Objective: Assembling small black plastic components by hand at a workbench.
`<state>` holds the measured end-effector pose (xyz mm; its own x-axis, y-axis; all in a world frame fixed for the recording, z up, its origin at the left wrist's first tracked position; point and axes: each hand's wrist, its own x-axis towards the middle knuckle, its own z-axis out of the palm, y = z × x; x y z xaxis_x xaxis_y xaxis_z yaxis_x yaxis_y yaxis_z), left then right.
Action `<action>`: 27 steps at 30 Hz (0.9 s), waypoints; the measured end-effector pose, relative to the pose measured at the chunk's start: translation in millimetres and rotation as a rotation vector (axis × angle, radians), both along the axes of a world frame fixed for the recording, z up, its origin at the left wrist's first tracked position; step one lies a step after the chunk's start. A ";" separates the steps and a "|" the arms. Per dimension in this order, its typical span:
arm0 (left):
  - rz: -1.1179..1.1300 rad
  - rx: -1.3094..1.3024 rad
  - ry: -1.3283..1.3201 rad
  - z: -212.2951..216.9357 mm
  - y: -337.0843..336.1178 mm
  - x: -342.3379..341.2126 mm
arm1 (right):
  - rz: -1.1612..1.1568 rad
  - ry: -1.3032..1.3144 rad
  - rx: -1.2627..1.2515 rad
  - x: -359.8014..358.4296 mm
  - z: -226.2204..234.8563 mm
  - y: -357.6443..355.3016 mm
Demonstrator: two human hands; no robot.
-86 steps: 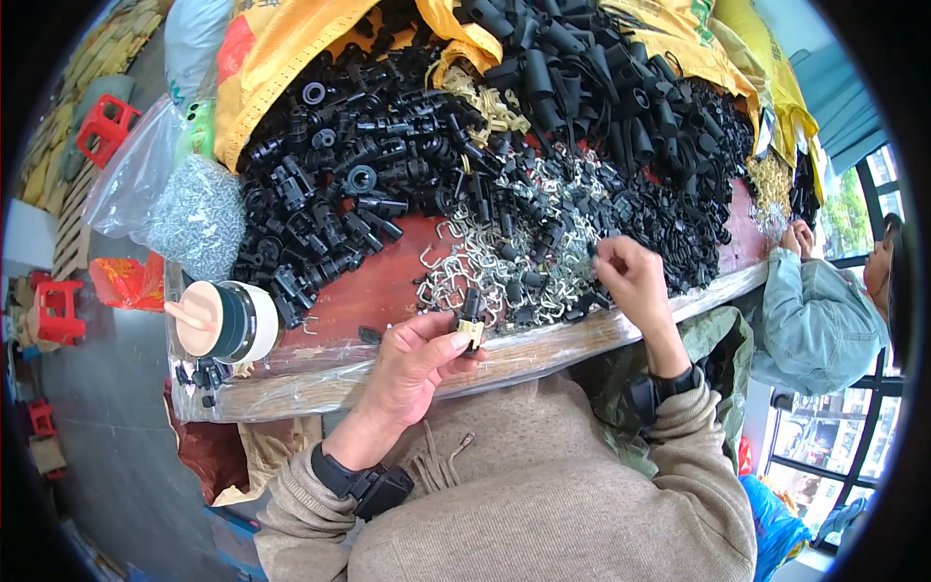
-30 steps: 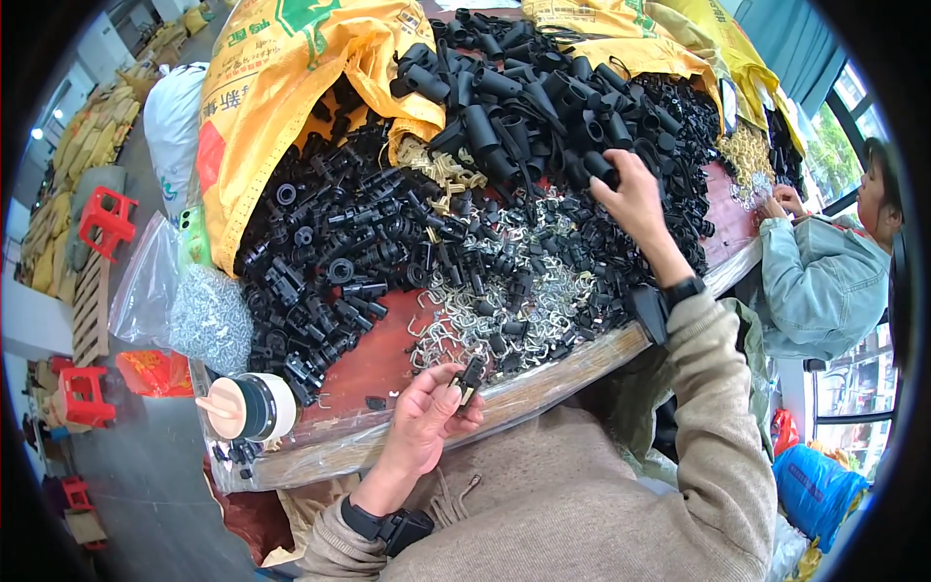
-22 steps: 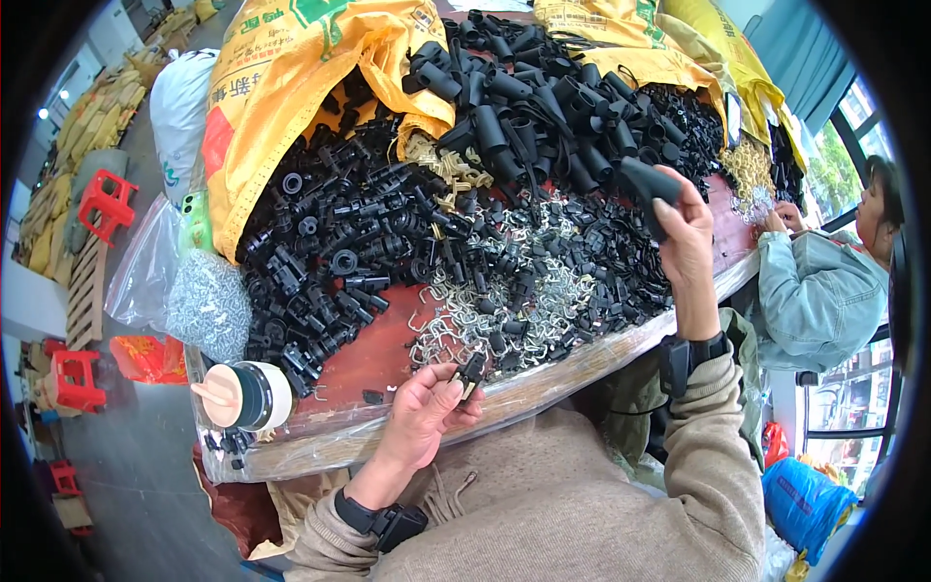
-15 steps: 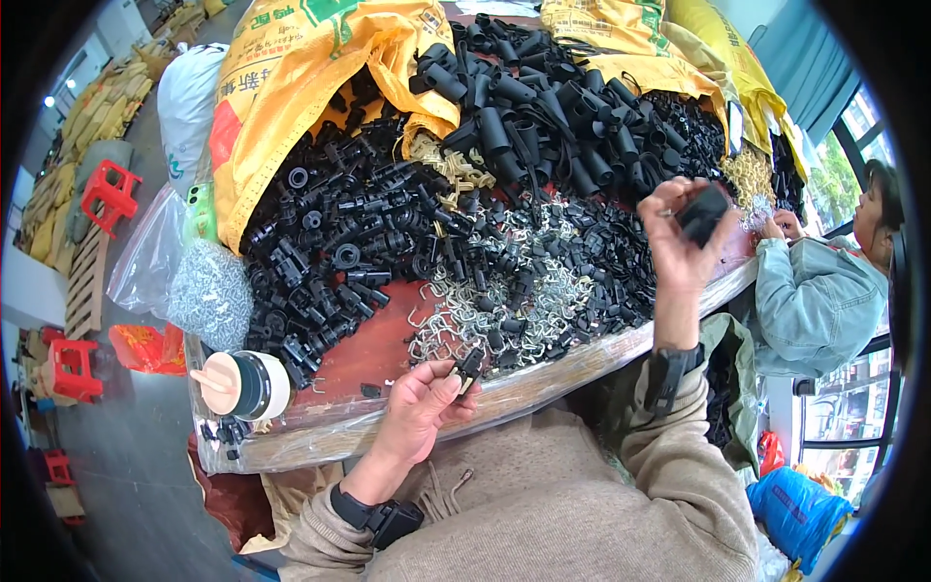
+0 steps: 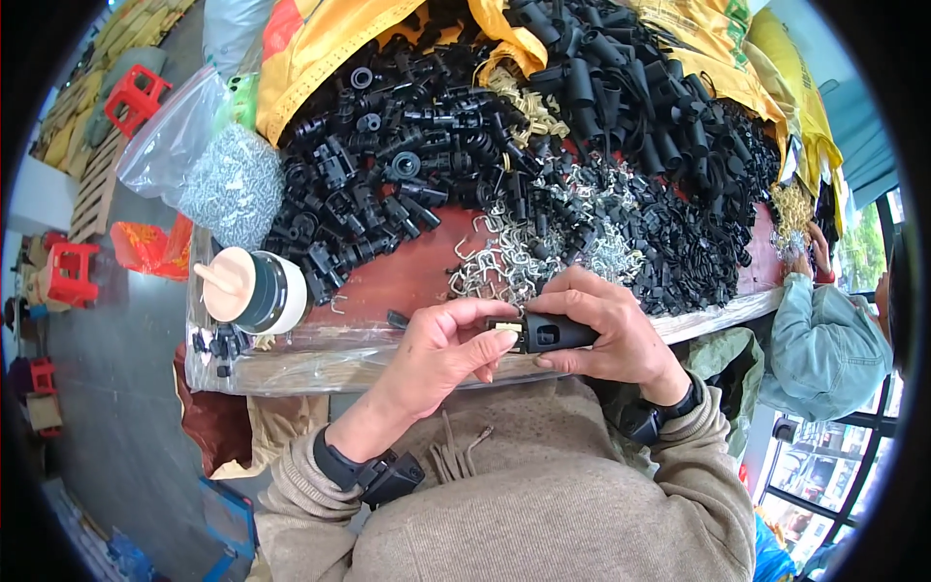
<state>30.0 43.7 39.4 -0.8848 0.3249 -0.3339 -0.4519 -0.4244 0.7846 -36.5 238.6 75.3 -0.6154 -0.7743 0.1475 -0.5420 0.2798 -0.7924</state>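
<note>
Both my hands meet over the near edge of the table. My left hand (image 5: 441,354) pinches a small black plastic part with a cream-coloured piece (image 5: 507,336) between thumb and fingers. Gripped in my right hand (image 5: 616,335) is a black plastic tube (image 5: 561,333) with a cutout in its side. The tube lies sideways, its left end up against the small part; whether the part is inside it I cannot tell. Just beyond my hands are bent silvery metal hooks (image 5: 495,262) and a spread of small black clips (image 5: 679,233).
Black fittings (image 5: 388,165) heap at the left, black tubes (image 5: 621,87) at the back. A lidded cup (image 5: 281,291) and a bag of screws (image 5: 233,184) stand at the table's left edge. Yellow sacks (image 5: 339,48) lie behind. A co-worker's sleeve (image 5: 824,339) is at the right.
My right hand has come down and left from above the right-hand pile, bringing the black tube to the small part in my left hand. The view has shifted.
</note>
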 end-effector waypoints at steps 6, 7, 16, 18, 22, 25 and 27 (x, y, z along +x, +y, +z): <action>0.025 -0.126 0.062 -6.3 4.5 3.5 | -0.052 -0.025 0.082 12.1 1.5 -5.1; 0.021 -0.125 0.062 -6.9 5.2 3.8 | -0.074 -0.019 0.089 13.9 1.5 -5.2; 0.108 -0.048 -0.005 -15.2 8.1 3.6 | -0.175 -0.025 0.119 26.4 -6.8 -7.5; 0.077 -0.006 -0.078 -14.2 7.2 2.8 | -0.155 0.077 0.122 29.2 -9.9 -7.5; 0.021 -0.056 -0.012 -10.3 7.0 3.7 | -0.118 0.102 0.098 29.9 -11.8 -6.8; 0.021 -0.245 0.165 -13.0 8.2 10.3 | -0.117 0.084 0.060 32.8 -15.7 -6.6; 0.023 -0.339 0.260 -11.0 9.1 14.5 | -0.122 0.071 0.012 36.9 -18.9 -7.1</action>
